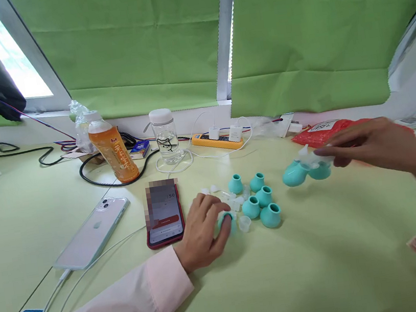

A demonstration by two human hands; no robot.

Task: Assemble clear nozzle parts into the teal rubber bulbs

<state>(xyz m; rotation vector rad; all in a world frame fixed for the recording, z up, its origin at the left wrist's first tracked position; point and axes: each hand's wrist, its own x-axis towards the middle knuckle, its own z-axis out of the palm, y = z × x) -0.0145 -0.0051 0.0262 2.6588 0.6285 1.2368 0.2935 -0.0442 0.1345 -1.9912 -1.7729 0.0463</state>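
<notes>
My left hand rests on the pale green table, fingers curled round a teal rubber bulb. Just right of it stand several more teal bulbs, with small clear plastic caps scattered among them. My right hand hovers above the table at the right, fingers pinched on a clear plastic piece joined to a teal bulb. A second teal bulb sits right under those fingers.
A red-cased phone with its screen lit lies left of my left hand. A white phone lies face down, with a cable. Behind stand an orange drink bottle, a clear jar, a yellow power strip and a red bag.
</notes>
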